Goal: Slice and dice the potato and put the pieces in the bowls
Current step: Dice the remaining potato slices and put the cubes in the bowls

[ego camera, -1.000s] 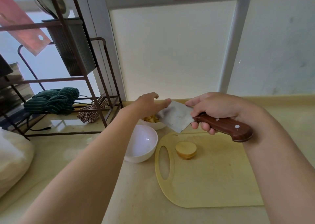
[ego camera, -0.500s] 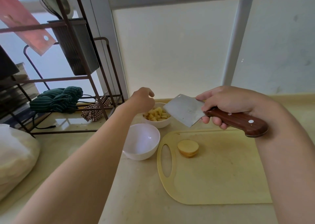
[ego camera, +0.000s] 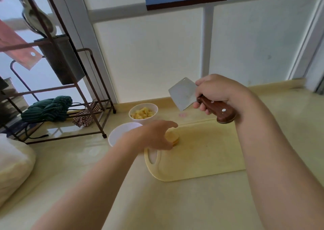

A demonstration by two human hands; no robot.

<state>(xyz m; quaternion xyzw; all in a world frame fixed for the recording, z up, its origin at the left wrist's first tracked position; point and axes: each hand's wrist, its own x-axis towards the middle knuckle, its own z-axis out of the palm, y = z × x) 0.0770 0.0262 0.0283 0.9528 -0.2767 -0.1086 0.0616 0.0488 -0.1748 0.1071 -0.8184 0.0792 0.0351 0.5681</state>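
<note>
Back from the bowl (ego camera: pixel 143 113) at 11 o'clock, the left hand (ego camera: pixel 154 135) spreads its fingers (ego camera: pixel 171 124) apart round the potato (ego camera: pixel 173 139); right hand (ego camera: pixel 217 93) grips the cleaver (ego camera: pixel 182 94). Slicing likely next.

1 pale yellow potato piece (ego camera: pixel 173 139), cut face up, is seen on the left end of the cutting board (ego camera: pixel 201 152). 2 white bowls are placed just left of it: the far bowl (ego camera: pixel 156 109) is filled with diced potato (ego camera: pixel 142 113), and a bare white inside is shown by the near bowl (ego camera: pixel 119 135).

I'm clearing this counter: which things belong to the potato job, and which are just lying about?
Part of the job: potato piece, cutting board, cleaver, bowl of diced potato, empty white bowl.
Lying about: metal rack, green striped cloth, checked cloth.
</note>
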